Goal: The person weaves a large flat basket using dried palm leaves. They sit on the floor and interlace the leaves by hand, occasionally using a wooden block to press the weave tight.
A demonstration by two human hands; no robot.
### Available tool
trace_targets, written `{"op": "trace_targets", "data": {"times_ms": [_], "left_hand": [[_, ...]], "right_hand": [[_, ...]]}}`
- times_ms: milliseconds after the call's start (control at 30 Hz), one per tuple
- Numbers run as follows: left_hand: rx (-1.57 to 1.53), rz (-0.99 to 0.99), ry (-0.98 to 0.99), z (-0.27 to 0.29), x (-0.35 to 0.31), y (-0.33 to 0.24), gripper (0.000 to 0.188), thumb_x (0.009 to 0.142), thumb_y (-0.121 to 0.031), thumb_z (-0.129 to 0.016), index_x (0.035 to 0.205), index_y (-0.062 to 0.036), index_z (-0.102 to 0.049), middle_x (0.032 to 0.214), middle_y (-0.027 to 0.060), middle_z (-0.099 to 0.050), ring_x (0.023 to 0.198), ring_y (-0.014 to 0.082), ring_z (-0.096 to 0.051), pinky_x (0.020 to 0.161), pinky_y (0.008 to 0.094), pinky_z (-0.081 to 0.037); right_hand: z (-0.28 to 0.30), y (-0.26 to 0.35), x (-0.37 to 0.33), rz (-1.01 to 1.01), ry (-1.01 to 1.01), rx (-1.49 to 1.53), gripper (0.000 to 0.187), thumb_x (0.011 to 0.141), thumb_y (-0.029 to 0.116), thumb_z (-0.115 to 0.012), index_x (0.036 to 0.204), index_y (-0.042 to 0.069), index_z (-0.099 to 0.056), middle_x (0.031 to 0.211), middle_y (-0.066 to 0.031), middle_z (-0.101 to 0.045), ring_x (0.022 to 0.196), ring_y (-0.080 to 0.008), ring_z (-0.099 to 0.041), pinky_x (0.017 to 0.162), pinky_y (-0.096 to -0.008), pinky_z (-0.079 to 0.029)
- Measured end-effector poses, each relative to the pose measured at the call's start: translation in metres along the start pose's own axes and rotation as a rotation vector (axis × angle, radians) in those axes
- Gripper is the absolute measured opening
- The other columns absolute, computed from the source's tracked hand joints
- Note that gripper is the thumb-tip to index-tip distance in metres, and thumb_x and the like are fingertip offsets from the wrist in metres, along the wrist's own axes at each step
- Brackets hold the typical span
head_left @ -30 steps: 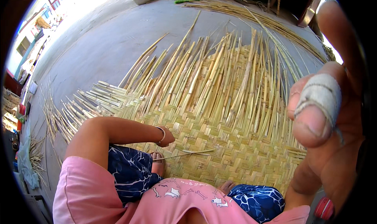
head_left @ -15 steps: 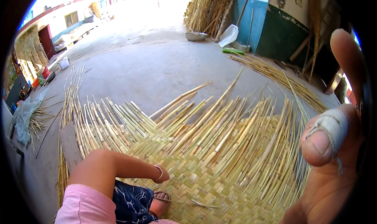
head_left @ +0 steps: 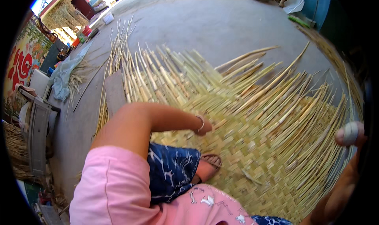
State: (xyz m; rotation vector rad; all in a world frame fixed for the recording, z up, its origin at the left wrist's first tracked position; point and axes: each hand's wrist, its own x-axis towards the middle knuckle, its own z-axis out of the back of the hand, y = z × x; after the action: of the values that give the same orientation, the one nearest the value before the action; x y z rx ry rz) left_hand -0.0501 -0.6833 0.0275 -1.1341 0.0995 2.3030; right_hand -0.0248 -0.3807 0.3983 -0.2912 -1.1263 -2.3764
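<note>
My left arm, in a pink sleeve, reaches across to a woven mat (head_left: 252,158) of flat, pale green-yellow strips. At its end my left hand (head_left: 204,126), with a light bracelet at the wrist, is low over the weave. Its fingers are turned away and hidden, beside a short brownish strip (head_left: 220,124). Unwoven reed strips (head_left: 288,110) fan out from the mat's far and right sides. My right hand (head_left: 352,138) is at the right rim, above the strip ends. A white wrapping (head_left: 350,132) covers one digit; the other fingers are lost in the dark edge.
My sandalled foot (head_left: 209,166) rests on the mat. A flat board (head_left: 114,91) lies at its left edge. Farther left are clear plastic sheeting (head_left: 65,81) and a grey chair-like frame (head_left: 38,134). Loose reeds (head_left: 329,47), a green brush (head_left: 298,20) and a white dustpan (head_left: 294,4) are at far right.
My view has tipped down and swung left. The raised right hand has dropped away toward the right rim. My left hand stays low on the mat.
</note>
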Motion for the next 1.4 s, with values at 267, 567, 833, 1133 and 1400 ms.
{"op": "trace_targets", "data": {"times_ms": [267,567,833,1133,1400], "left_hand": [[-0.148,0.399,-0.032,-0.049,-0.082,0.090,0.035,0.082,-0.025,-0.053,0.111,-0.0065,-0.060,0.104,0.0166,-0.063,0.102,0.0342,-0.058,0.087,0.0446,-0.045],[-0.601,0.894,-0.676,-0.193,-0.157,0.139,0.034,0.084,-0.027,-0.055,0.110,-0.0058,-0.060,0.101,0.0185,-0.064,0.096,0.0344,-0.060,0.086,0.0405,-0.046],[-0.959,1.225,-0.878,-0.222,-0.156,0.212,0.030,0.079,-0.023,-0.058,0.098,-0.0003,-0.065,0.097,0.0213,-0.065,0.091,0.0332,-0.062,0.082,0.0375,-0.049],[-1.185,1.509,-0.692,-0.155,-0.150,0.223,0.023,0.084,-0.015,-0.057,0.100,-0.0001,-0.064,0.091,0.0115,-0.066,0.084,0.0223,-0.064,0.069,0.0315,-0.050],[-1.835,1.455,-1.053,-0.198,-0.136,0.277,0.032,0.078,-0.016,-0.064,0.107,-0.0012,-0.061,0.097,0.0170,-0.064,0.086,0.0250,-0.063,0.075,0.0341,-0.051]], "right_hand": [[-0.088,-0.183,-0.080,-0.388,0.328,0.269,0.048,0.093,0.016,-0.050,0.137,0.003,-0.035,0.120,-0.0140,-0.050,0.090,-0.0137,-0.055,0.080,-0.0275,-0.047],[-0.138,-0.187,-0.115,-0.332,1.045,-0.051,0.043,0.082,0.014,-0.063,0.121,-0.001,-0.051,0.107,-0.0174,-0.061,0.090,-0.0229,-0.062,0.077,-0.0325,-0.050],[-0.117,-0.222,-0.124,-0.412,0.939,-0.187,0.042,0.083,0.018,-0.064,0.118,-0.002,-0.053,0.109,-0.0200,-0.060,0.094,-0.0284,-0.062,0.080,-0.0345,-0.049],[-0.093,-0.240,-0.133,-0.673,0.902,-0.173,0.044,0.085,0.017,-0.062,0.123,-0.003,-0.050,0.112,-0.0190,-0.061,0.102,-0.0244,-0.060,0.086,-0.0337,-0.048],[-0.080,-0.252,-0.132,-0.774,0.847,-0.097,0.045,0.086,0.014,-0.061,0.125,-0.005,-0.047,0.114,-0.0206,-0.059,0.100,-0.0239,-0.060,0.085,-0.0330,-0.048]]}}
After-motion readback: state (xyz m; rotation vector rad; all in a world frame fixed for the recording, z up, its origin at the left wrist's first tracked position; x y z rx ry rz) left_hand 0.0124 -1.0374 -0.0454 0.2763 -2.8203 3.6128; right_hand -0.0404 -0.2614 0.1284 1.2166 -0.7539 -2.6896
